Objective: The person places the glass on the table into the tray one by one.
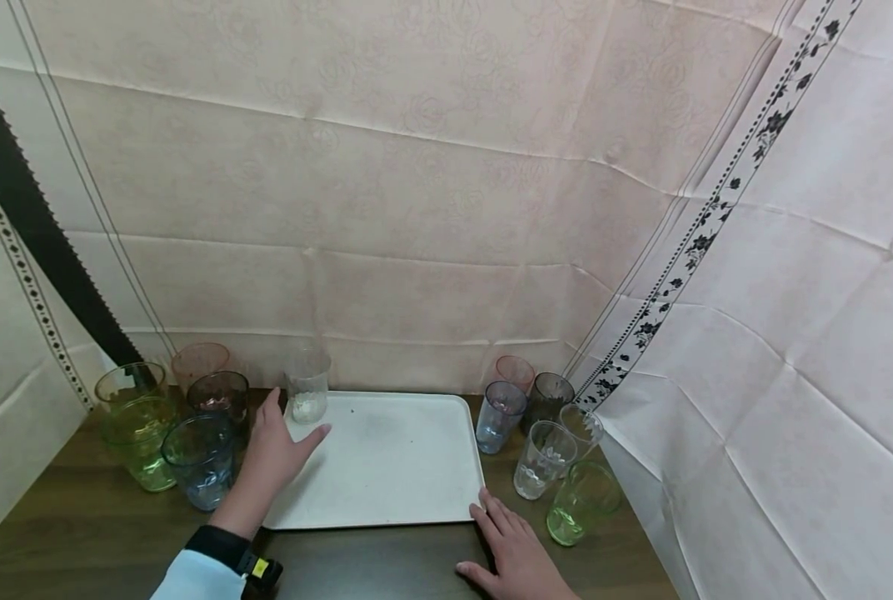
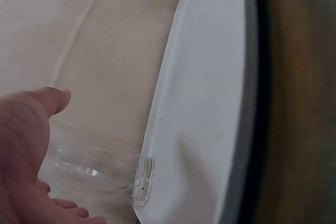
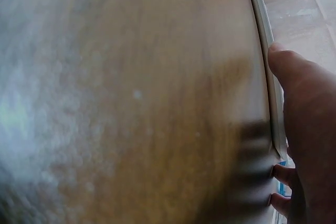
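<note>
Closest to us, bottom centre of the head view, our right hand point(image 1: 517, 554) lies flat on the dark wooden table point(image 1: 386, 567), fingers straight and spread, fingertips touching the lower right corner of the white tray point(image 1: 394, 467). It holds nothing. Right wrist view is blurred; we only make out the thumb point(image 3: 294, 77) against the tray edge.

Our left hand point(image 1: 270, 454) sits at the tray's left side, fingers relaxed and apart, thumb stretched toward a clear glass point(image 1: 307, 385) standing upright in the tray's upper left corner. In the left wrist view the thumb point(image 2: 50, 100) and fingers flank the glass point(image 2: 105, 174) without closing on it; we can't tell if skin touches it.

Lower left of the frame, a cluster of glasses on the table just beside the left hand: green glass point(image 1: 135, 425), blue glass point(image 1: 201, 458), dark glass point(image 1: 220, 398), pink glass point(image 1: 199, 362).

Right of the tray, another group: bluish glass point(image 1: 499, 417), pink one point(image 1: 514, 372), smoky one point(image 1: 550, 400), two clear patterned ones point(image 1: 544, 458) point(image 1: 583, 427), and a green one point(image 1: 585, 502) near the right hand.

Pale patterned cloth point(image 1: 431, 208) hangs behind and on both sides.
</note>
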Motion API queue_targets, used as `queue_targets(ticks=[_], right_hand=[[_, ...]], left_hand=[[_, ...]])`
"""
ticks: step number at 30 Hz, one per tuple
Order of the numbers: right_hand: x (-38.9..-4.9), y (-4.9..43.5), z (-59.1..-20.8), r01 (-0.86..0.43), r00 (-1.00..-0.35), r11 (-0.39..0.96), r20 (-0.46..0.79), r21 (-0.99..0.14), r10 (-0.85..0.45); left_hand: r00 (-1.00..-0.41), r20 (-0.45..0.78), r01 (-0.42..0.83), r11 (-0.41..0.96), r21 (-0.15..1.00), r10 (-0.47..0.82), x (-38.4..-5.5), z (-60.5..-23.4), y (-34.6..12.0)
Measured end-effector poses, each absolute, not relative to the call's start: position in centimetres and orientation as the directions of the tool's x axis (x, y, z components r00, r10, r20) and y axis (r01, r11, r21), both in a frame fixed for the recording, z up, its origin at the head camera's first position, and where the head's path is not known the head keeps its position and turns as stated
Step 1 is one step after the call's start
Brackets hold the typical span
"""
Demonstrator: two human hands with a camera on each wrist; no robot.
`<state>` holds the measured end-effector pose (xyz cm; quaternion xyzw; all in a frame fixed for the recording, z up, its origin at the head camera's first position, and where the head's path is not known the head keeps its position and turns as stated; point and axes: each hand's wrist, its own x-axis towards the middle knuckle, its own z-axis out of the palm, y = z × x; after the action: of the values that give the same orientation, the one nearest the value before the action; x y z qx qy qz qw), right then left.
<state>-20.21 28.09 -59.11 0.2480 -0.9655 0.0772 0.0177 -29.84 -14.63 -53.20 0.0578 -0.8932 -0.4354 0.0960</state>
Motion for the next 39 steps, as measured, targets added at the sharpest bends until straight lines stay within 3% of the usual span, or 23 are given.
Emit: queue_targets(ticks=[13,27,32,39], right_hand=[[-20.1,28.1,-59.2,-0.487,-0.873,0.862,0.082,-0.140,-0.480],[-20.1,28.1,-59.0,-0.479,-0.877,0.864,0.065,-0.151,-0.475],[-20.2,28.0,-58.9,-0.479,-0.878,0.864,0.063,-0.157,-0.475],[-20.2,28.0,-58.9,-0.480,-0.877,0.866,0.053,-0.144,-0.477]], left_hand=[[-0.957,0.272,0.158,0.599,0.785,-0.104,-23.2,-52.4,-15.0],[-0.994,0.083,0.026,0.584,0.811,-0.072,-17.9,-53.0,-16.6],[-0.992,0.045,-0.035,0.604,0.797,-0.117,-17.0,-53.4,-17.8],[-0.960,0.094,-0.099,0.637,0.765,-0.262,-16.2,-54.8,-20.2]])
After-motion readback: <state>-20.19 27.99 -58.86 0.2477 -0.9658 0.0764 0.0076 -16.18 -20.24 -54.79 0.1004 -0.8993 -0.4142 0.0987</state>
